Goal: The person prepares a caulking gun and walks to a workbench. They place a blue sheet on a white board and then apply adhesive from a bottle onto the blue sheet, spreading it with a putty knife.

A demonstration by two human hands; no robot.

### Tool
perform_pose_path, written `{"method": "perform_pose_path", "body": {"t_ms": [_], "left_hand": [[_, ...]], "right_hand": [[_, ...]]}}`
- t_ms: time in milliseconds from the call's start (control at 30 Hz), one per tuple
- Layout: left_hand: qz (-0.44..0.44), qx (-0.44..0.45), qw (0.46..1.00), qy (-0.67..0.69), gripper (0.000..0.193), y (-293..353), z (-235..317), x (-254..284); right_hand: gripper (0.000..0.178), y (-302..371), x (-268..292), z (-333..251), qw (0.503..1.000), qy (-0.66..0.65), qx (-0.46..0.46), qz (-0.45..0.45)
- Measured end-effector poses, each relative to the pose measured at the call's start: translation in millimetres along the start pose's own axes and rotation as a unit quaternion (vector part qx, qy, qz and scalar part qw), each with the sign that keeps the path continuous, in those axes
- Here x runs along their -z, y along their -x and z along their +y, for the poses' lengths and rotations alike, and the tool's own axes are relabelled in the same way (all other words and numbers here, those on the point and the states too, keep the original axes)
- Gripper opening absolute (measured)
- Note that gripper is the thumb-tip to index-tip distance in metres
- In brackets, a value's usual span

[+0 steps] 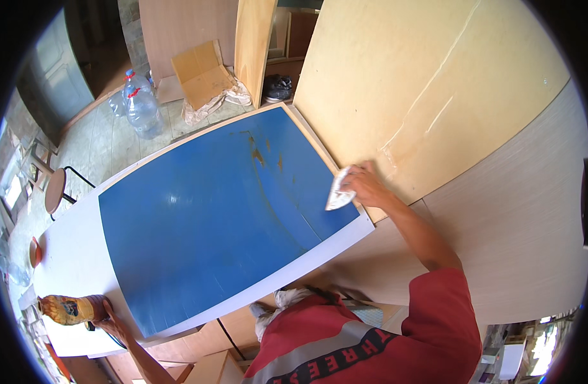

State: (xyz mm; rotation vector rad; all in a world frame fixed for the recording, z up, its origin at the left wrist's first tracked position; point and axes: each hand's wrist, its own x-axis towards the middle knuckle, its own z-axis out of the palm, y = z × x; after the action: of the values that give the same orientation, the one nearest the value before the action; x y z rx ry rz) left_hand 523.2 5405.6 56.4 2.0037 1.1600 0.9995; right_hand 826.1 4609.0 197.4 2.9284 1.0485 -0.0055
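A large blue sheet with brown smears near its far right part lies on a pale board. At the sheet's right edge, my right hand is closed on a white flat piece with a pointed end and reddish marks. Its lower tip meets or hovers over the blue surface; I cannot tell which. Over at the left, my left hand has its fingers round the lower end of a plastic bottle with brownish-yellow contents and a label. That bottle is beside the sheet's near left corner.
A tall yellowish panel with pale streaks stands at the right, next to a grey wood-grain panel. Large clear bottles, cardboard and a round stool are on the tiled floor beyond. An orange-rimmed bowl sits at the board's left edge.
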Motion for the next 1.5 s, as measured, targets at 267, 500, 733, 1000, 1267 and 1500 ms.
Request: {"method": "perform_pose_path", "body": {"t_ms": [267,500,733,1000,1267,1500], "left_hand": [[0.003,0.006,1.000,0.001,0.109,0,2,-3],[0.000,-0.023,1.000,-0.002,0.109,0,-6,1],[0.011,-0.003,0.999,-0.035,0.109,0,-10,0],[0.005,-0.011,1.000,-0.007,0.108,3,-6,-6],[0.035,-0.008,0.999,0.019,0.106,-1,-9,2],[0.018,-0.036,0.999,0.001,0.107,-4,-3,-2]], "right_hand": [[0.033,0,17,-52,0.996,-0.021,0.031,0.077],[0.037,24,2,-57,1.000,0.024,0.001,0.012],[0.038,78,46,-64,0.993,-0.005,-0.062,-0.098],[0.035,-28,-6,-83,0.992,0.081,-0.025,0.089],[0.040,-2,46,-102,0.996,-0.025,0.033,-0.078],[0.043,-92,-17,-43,0.997,-0.061,-0.011,0.050]]}}
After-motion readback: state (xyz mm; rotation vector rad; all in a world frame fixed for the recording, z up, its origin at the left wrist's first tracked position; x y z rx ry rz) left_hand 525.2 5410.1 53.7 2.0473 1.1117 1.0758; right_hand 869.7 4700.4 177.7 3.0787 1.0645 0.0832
